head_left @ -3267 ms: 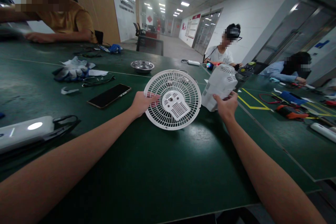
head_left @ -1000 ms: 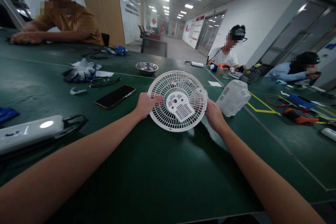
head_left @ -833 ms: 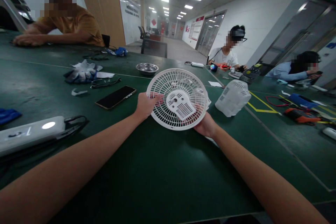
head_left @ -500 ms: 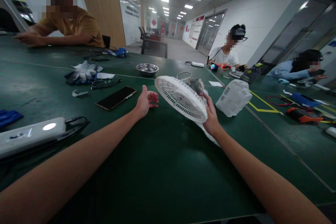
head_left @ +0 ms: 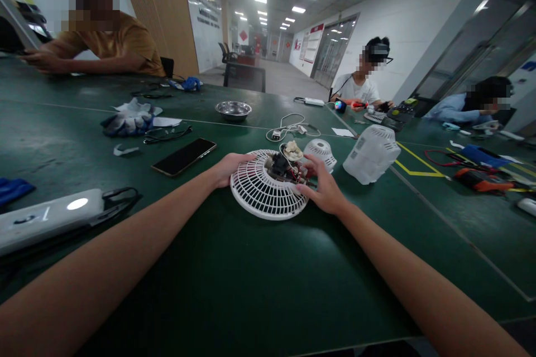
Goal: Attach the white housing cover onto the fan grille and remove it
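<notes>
A round white fan grille [head_left: 268, 201] lies low over the green table, its ribbed side up. The dark fan motor [head_left: 281, 167], with wires and a cream-coloured part [head_left: 293, 150], sits on its middle. My left hand [head_left: 232, 168] grips the grille's left rim, its fingertips partly hidden. On the right, my right hand [head_left: 322, 187] is closed at the motor's side, thumb on the grille; exactly what the fingers hold is hard to make out. Just behind that hand stands a white vented cover [head_left: 321, 152]. A white cable with a plug [head_left: 288, 129] lies behind the motor.
To the right stands a white plastic housing [head_left: 372, 155]. A phone [head_left: 184, 157], a metal bowl [head_left: 233, 110], gloves [head_left: 129, 117] and a white power strip [head_left: 54, 217] lie leftward. An orange-black meter [head_left: 481, 185] is far right. Several people sit around the table.
The grille has come down from a tilted hold to nearly flat, motor upward. My left hand has moved in from beside it and taken its left rim. My right hand has shifted to the motor.
</notes>
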